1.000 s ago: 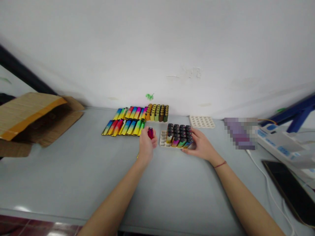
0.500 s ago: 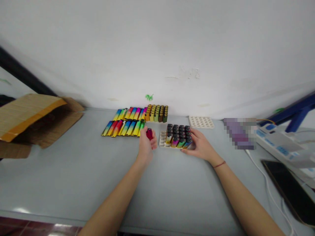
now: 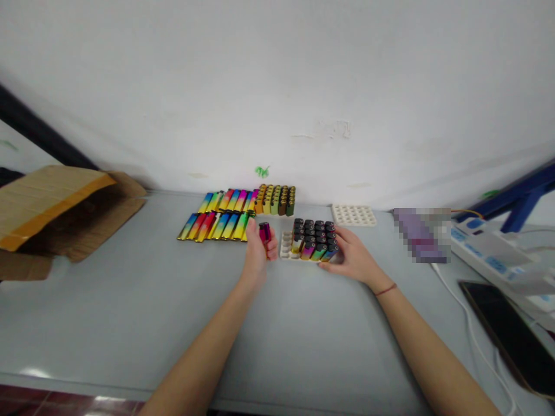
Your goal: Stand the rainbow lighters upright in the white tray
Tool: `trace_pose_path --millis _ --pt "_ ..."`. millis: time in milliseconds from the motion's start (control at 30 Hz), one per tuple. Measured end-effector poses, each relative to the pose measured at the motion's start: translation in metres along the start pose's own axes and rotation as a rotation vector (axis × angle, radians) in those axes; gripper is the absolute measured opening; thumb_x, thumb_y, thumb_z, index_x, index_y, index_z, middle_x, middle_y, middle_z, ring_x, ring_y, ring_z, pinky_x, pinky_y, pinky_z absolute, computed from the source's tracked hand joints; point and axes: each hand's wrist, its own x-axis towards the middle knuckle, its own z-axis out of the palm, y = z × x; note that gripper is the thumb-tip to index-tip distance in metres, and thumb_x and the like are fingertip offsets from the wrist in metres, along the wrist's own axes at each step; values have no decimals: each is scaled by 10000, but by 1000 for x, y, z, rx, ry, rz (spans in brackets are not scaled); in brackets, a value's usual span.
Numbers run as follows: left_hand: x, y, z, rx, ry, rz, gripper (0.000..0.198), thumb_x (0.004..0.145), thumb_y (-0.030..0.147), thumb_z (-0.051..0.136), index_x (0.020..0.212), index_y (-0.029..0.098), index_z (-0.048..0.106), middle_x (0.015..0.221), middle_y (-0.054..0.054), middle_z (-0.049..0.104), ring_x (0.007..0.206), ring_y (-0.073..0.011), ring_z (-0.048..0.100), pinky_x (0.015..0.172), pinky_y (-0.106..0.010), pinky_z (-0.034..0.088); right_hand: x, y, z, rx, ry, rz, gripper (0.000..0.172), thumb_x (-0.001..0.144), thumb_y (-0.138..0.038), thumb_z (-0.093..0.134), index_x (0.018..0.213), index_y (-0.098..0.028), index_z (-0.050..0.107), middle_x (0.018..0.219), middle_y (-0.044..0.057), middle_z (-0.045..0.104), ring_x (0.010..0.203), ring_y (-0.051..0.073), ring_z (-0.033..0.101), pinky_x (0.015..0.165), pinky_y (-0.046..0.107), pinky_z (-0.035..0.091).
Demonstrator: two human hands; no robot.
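Observation:
My left hand [image 3: 256, 254] grips a pink-red lighter [image 3: 264, 232], held upright just left of a white tray [image 3: 286, 247]. That tray carries several rainbow lighters with black caps [image 3: 314, 237]; its left column of slots is bare. My right hand [image 3: 352, 255] rests against the tray's right side and steadies it. Two rows of rainbow lighters [image 3: 219, 216] lie flat on the table behind my left hand. Beside them, near the wall, stands a block of upright yellow-green lighters [image 3: 277, 199].
An empty white slot tray [image 3: 354, 215] lies by the wall at the right. An open cardboard box [image 3: 56, 208] sits at the far left. At the right are a blurred purple object [image 3: 418, 234], a white power strip [image 3: 498, 257], a cable and a dark phone [image 3: 509, 335].
My left hand has lifted the pink-red lighter slightly and turned it more upright. My right hand stays on the tray.

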Motion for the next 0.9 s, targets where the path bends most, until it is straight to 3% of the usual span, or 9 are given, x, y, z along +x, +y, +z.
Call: trace_pose_path --millis 100,200,333,433,633,900 --pt "6 -5 -3 120 21 178 373 847 590 454 817 218 461 483 96 338 398 -80 303 402 -197 264 0 0 0 -5 -1 5 720 766 -607 692 1291 -132 560 1339 201 560 1245 360 521 1075 535 432" --pt "10 -8 -8 281 38 410 255 856 450 535 972 226 498 608 68 479 556 -103 480 555 -211 418 0 0 1 -15 7 7 729 765 -611 690 1294 -126 557 1336 205 563 1245 366 523 1075 541 432" --pt "10 -1 -17 614 -118 552 258 860 423 568 975 200 630 974 -52 647 955 -179 600 821 -296 483 0 0 0 -8 7 -5 724 770 -605 689 1301 -134 550 1338 199 563 1249 361 522 1079 535 433" --pt "7 10 -23 760 -260 521 299 843 423 607 1022 199 691 1090 -83 673 1037 -222 602 830 -320 487 0 -1 0 -22 19 -12 715 772 -609 684 1280 -122 558 1332 208 562 1241 367 525 1073 541 436" --pt "3 25 -29 800 -413 417 357 819 417 642 1079 184 713 1077 -79 723 934 -209 650 788 -314 512 -1 0 1 -37 28 -14 716 773 -608 682 1279 -120 549 1332 212 562 1233 365 532 1066 539 445" --pt "1 25 -25 885 -473 399 280 774 369 684 983 190 734 1028 -63 749 898 -207 687 830 -329 550 0 0 1 -26 29 -16 716 778 -607 677 1298 -135 536 1324 207 564 1230 373 531 1058 562 443"
